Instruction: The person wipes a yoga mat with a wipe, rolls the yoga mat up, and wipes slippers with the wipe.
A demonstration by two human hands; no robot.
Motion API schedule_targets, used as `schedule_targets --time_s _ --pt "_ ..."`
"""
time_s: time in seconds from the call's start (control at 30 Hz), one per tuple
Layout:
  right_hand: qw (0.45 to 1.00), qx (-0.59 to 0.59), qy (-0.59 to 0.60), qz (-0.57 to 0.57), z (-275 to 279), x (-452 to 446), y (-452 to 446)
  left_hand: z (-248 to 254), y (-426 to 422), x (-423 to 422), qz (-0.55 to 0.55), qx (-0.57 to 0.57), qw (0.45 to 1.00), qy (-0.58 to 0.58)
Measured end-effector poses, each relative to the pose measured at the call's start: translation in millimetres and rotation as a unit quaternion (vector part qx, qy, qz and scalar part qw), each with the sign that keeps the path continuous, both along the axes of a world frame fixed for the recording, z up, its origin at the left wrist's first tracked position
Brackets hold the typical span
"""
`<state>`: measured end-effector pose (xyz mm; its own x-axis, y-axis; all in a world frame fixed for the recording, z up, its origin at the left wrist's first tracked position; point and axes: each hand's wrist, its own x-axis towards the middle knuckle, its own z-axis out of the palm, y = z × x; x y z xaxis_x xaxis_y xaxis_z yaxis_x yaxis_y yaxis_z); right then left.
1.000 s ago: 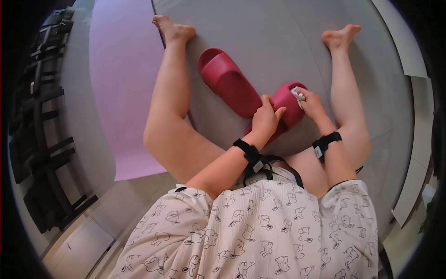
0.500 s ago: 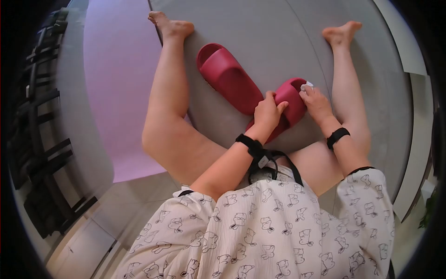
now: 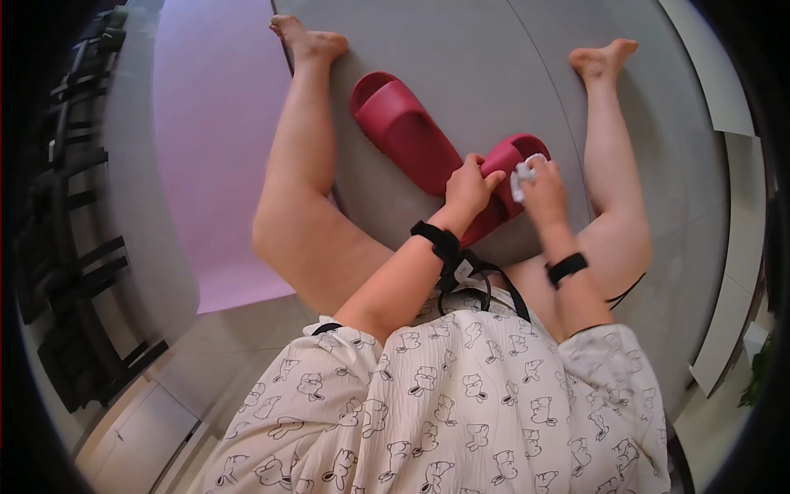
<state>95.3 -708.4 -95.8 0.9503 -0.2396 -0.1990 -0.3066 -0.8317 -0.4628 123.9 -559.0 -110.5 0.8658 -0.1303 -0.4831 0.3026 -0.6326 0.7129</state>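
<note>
Between my spread legs, two red slide slippers rest on the grey floor. One slipper (image 3: pixel 407 132) lies to the left, its open toe end pointing away from me. My left hand (image 3: pixel 472 193) grips the second slipper (image 3: pixel 499 169) by its left side, thumb over the top strap. A crumpled white cloth (image 3: pixel 522 176) is bunched in my right hand (image 3: pixel 545 188), against the right side of that slipper's strap. Part of the second slipper is hidden behind my left hand and wrist.
A pink mat (image 3: pixel 218 165) runs along the floor on the left. Black racks (image 3: pixel 78 313) stand at the far left. A pale cabinet edge (image 3: pixel 728 313) lines the right side. Black wrist straps (image 3: pixel 566 268) and a cable sit around my arms.
My right hand has moved left and slightly down with the white cloth, from the slipper's outer edge onto its strap. My left hand keeps its hold.
</note>
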Motion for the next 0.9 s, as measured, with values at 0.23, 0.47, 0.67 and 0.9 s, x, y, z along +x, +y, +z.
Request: schedule_targets --time_s 0.23,0.47,0.67,0.9 --pt "0.998 0.020 -0.055 -0.038 -5 -18 7 4 2 -22 0.114 -0.064 0.991 0.019" --pt "0.988 0.061 -0.114 -0.084 -23 -13 -10 20 52 -16 0.175 -0.424 0.823 0.336" --pt "0.986 0.106 -0.121 -0.034 -2 -15 5 0 -26 -4 0.314 -0.657 0.563 0.390" --pt "0.951 0.044 -0.291 0.098 52 14 1 56 -11 -6 0.169 -0.684 0.611 0.361"
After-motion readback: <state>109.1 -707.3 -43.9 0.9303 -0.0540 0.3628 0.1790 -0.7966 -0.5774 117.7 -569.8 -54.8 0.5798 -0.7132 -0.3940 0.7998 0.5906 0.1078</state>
